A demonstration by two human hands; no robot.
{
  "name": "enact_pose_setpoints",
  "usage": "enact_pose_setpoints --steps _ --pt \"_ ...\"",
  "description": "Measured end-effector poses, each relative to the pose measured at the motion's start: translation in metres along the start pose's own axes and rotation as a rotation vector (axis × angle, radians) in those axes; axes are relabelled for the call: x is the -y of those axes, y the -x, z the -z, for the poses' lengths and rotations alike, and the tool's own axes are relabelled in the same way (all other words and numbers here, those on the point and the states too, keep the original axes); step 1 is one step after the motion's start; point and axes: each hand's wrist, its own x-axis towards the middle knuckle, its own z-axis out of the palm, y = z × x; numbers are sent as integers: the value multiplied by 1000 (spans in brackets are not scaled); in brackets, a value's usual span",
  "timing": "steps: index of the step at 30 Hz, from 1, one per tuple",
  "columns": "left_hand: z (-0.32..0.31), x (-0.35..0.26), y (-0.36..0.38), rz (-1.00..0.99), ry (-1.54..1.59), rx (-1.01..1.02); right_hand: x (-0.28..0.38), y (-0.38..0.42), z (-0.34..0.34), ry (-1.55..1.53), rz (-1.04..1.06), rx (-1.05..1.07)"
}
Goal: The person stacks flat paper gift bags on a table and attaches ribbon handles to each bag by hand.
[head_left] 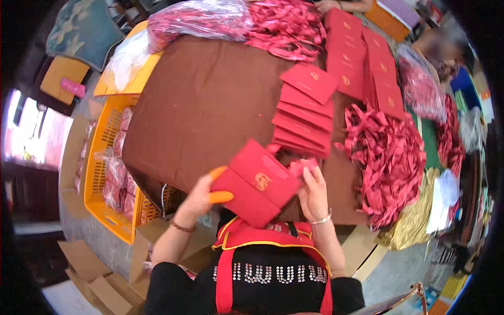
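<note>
My left hand (203, 194), with orange covers on its thumb and a finger, grips the left side of a red folder (251, 185) with a gold emblem. The folder is tilted above the near edge of the table. At its right edge, my right hand (313, 193) is closed in a pinch on a small piece of pink ribbon (303, 167). Just beyond the hands lies an overlapping stack of red envelopes (304, 118). To the right is a tangled heap of pink ribbons (386, 163).
A brown cloth covers the table (205, 105). More red envelopes (346, 50) stand in rows at the far right, beside a far ribbon pile (286, 29). A yellow crate (93, 173) of wrapped bundles sits left. Another person's hand (328, 5) shows at the back.
</note>
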Motion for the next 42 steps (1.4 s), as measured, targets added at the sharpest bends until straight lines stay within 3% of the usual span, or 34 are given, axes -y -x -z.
enact_pose_setpoints --steps 2,3,4,5,6,7,9,11,13,22,26,29,31,34,36,37,39,42 --pt "0 -37 3 10 -49 -182 4 2 4 154 24 29" --pt "13 -39 -10 -137 -15 -222 28 6 5 251 35 -1" --pt "31 -77 -6 -166 -57 -325 16 1 8 223 9 10" --pt "55 -89 -12 -321 -439 -405 15 -2 16 232 -12 7" --pt "68 -101 -19 -409 -618 -529 14 -3 20 229 -28 9" --pt "78 -110 -28 -463 -1060 -678 12 -5 23 228 -39 11" --pt "96 -95 -51 -457 -1548 -776 10 -5 24 245 -65 28" --pt "86 -71 -67 -86 -1872 -596 10 -9 25 253 -75 25" --pt "78 -30 -77 -86 -1908 -558 9 -12 25 283 -94 8" --pt "88 -45 -69 -175 -1854 -600 15 -19 21 332 -161 48" --pt "133 -110 -92 -464 -1857 -921 12 -26 10 352 -170 55" --pt "149 -139 -125 -630 -1899 -1014 6 -24 3 407 -171 67" --pt "144 -130 -149 -530 -1942 -989 -1 -24 4 493 -133 72" --pt "142 -71 -181 -315 -1793 -770 -2 -22 5 488 -133 48" --pt "130 -38 -186 -10 -1693 -599 0 -22 9 503 -140 52" --pt "122 -36 -187 -38 -1701 -645 4 -22 7 501 -144 58" --pt "124 -24 -186 -299 -1660 -757 11 -22 3 514 -170 17" --pt "127 -26 -183 -412 -1589 -939 14 -26 4 555 -190 58"
